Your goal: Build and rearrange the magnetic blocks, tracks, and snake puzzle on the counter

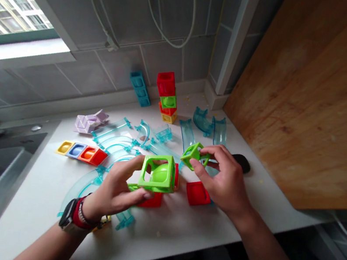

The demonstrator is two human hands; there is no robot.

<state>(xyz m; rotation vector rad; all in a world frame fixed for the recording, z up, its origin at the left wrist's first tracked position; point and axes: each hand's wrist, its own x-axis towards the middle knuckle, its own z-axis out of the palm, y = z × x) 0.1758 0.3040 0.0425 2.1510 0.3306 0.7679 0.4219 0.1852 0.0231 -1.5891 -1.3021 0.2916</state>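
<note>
Two hands, left (117, 189) gripping large green cube (157, 174), right (223, 180) pinching small green cube (193, 154)

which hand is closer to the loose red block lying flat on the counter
Right. The right hand hovers just above the red block; the left hand is off to its left, holding a green cube.

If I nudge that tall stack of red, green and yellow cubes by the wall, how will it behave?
The stack of cubes would likely topple: it is narrow, several blocks high, and already looks slightly offset. The blocks look like hollow plastic, so probably light and stiff. On the smooth white counter they may skid rather than break.
</note>
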